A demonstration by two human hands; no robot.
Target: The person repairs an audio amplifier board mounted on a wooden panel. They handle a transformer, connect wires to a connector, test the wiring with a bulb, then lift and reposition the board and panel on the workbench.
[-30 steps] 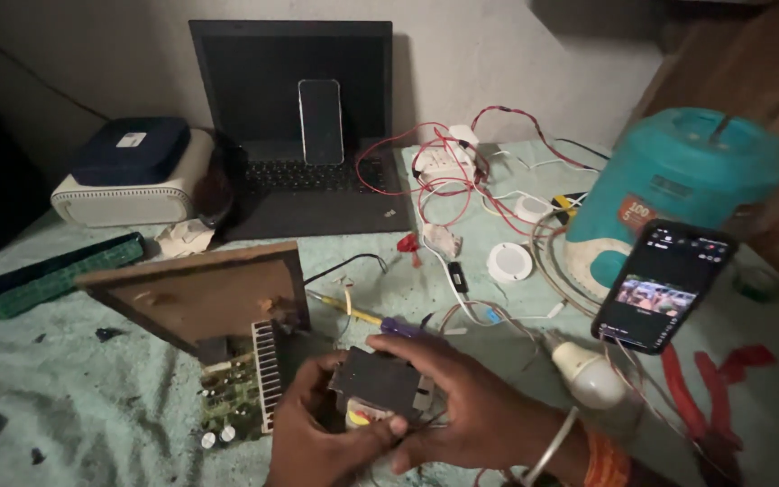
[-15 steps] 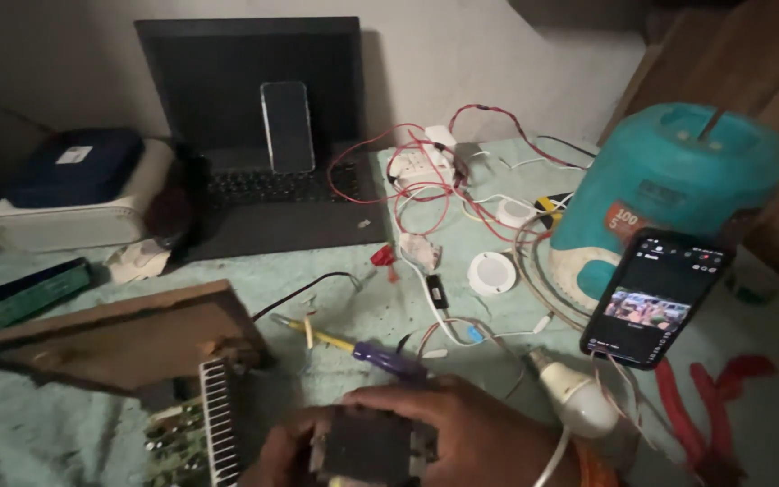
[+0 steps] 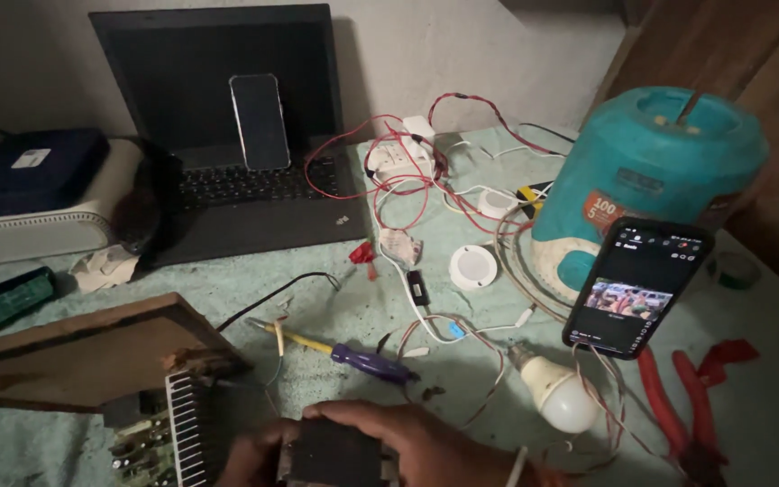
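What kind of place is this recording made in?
Probably a small home electronics-repair bench: a circuit board with heat sink, loose red wires, a screwdriver and red-handled pliers lie about a laptop.

A bench (image 3: 335, 307) under a pale green cloth carries an open black laptop (image 3: 227, 153) at the back, a white-and-blue box (image 3: 38, 198) at the left, a wooden board (image 3: 74, 352), a purple-handled screwdriver (image 3: 353, 356), tangled red and white wires (image 3: 407, 171), a white bulb (image 3: 556, 392), red pliers (image 3: 678, 406) and a teal appliance (image 3: 651, 171).
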